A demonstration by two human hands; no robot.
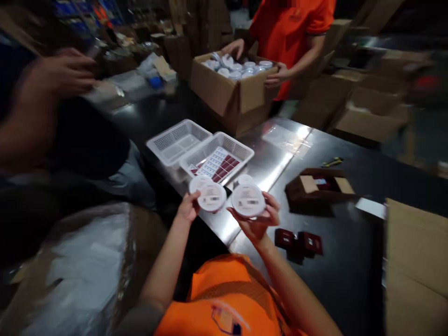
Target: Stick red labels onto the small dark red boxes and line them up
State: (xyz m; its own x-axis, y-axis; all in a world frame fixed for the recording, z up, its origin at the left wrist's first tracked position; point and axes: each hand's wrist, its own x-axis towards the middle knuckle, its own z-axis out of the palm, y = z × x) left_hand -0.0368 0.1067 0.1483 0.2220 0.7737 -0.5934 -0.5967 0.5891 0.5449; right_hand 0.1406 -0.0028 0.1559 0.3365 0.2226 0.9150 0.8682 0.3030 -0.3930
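My left hand (188,208) holds a round white container (209,193) with a label on its lid, raised over the near edge of the dark table (350,261). My right hand (259,223) holds a second round white container (248,199) beside it, also label up. Just beyond them stand two white mesh baskets: the nearer basket (241,150) has sheets of red and white labels in it, the farther basket (164,140) looks bare inside.
Across the table a person in an orange shirt (290,32) grips a cardboard box (224,93) full of white containers. Another person's arm (42,93) is at the left. Dark small boxes (317,186) and red packets (298,241) lie at the right; a carton (416,261) stands at the far right.
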